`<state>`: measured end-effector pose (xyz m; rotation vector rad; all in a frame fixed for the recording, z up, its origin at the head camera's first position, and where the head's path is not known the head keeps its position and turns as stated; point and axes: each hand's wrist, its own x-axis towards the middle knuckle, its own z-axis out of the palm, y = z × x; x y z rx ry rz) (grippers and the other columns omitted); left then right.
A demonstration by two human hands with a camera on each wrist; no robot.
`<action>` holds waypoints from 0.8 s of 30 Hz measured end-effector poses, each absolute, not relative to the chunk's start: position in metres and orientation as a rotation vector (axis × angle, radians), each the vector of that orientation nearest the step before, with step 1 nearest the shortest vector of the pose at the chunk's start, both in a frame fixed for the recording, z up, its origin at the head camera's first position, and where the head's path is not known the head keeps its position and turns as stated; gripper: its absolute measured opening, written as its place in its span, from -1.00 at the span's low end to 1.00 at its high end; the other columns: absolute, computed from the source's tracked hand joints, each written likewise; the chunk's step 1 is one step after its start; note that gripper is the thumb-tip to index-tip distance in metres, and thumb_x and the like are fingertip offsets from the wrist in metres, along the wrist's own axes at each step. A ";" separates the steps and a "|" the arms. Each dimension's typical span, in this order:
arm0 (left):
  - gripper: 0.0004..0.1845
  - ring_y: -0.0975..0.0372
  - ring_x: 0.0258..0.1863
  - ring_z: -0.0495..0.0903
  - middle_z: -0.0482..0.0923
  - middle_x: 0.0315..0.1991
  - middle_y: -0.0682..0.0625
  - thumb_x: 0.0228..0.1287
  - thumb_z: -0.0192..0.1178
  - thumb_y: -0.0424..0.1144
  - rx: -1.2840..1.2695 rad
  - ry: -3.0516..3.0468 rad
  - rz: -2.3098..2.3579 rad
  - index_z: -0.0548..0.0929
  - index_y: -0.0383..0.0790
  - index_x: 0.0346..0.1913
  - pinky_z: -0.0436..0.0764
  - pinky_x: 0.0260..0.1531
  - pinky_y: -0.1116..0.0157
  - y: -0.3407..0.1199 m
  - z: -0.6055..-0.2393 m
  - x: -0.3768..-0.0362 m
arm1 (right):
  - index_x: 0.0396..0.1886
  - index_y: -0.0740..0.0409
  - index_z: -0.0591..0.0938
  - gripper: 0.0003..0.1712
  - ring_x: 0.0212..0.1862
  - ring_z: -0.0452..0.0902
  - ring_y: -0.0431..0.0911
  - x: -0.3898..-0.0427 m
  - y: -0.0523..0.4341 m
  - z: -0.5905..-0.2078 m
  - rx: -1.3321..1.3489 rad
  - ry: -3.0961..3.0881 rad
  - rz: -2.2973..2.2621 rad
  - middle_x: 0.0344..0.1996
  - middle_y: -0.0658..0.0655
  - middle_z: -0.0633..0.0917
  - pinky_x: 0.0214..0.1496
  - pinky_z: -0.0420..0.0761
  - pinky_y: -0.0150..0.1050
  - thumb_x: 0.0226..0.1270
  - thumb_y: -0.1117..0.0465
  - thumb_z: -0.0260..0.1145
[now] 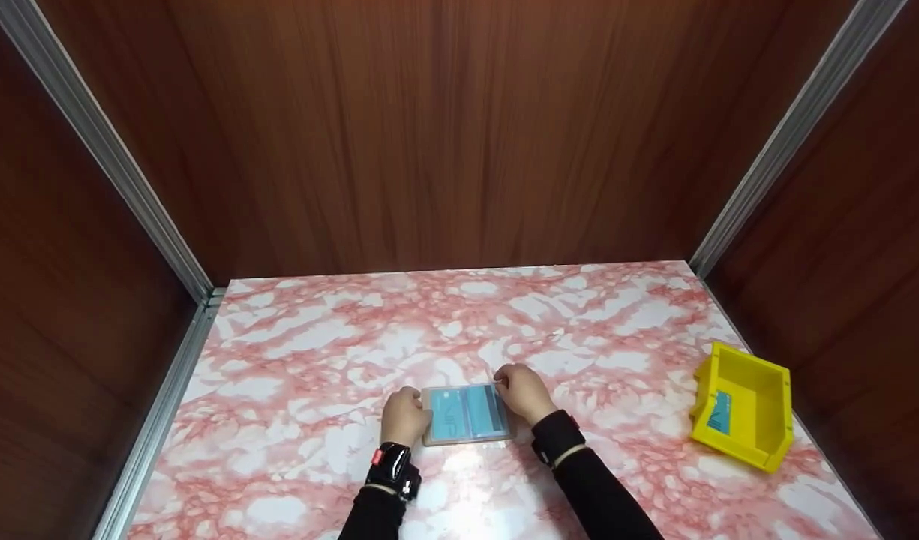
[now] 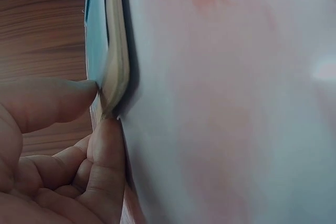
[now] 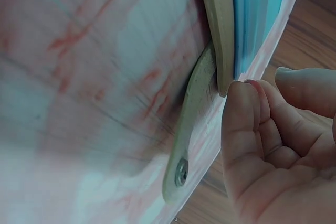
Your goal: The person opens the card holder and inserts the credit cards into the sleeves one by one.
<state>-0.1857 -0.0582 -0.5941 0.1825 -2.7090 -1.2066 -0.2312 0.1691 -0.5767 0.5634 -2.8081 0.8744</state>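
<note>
A card holder (image 1: 467,413) with a beige cover lies spread on the table, light-blue cards showing under its clear sleeves. At its left edge, my left hand (image 1: 405,417) pinches the beige cover (image 2: 116,51) between thumb and fingers. My right hand (image 1: 525,391) is at the upper right corner, its fingertips against the holder's edge. In the right wrist view its thumb (image 3: 307,90) stands slightly apart from the bent fingers (image 3: 241,124); whether a clear sleeve is between them cannot be made out. A strap with a metal snap (image 3: 181,172) sticks out from under the cover.
A yellow bin (image 1: 752,409) stands at the table's right side, with a blue card (image 1: 719,412) in it. Wood-grain panels (image 1: 429,135) and metal frame rails (image 1: 114,165) enclose the pink-and-white marbled table (image 1: 294,442).
</note>
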 end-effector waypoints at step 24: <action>-0.68 0.00 -0.40 0.59 0.59 -0.47 -0.12 -0.17 0.33 -0.49 0.158 -2.667 -1.198 0.63 -0.50 -0.23 0.57 -0.29 0.05 -0.058 -0.596 -0.185 | -0.34 0.31 0.70 -0.92 -0.34 0.55 0.09 -0.234 0.164 -0.578 0.638 -2.841 0.755 -0.47 0.16 0.60 -0.21 0.57 -0.02 0.14 0.45 0.36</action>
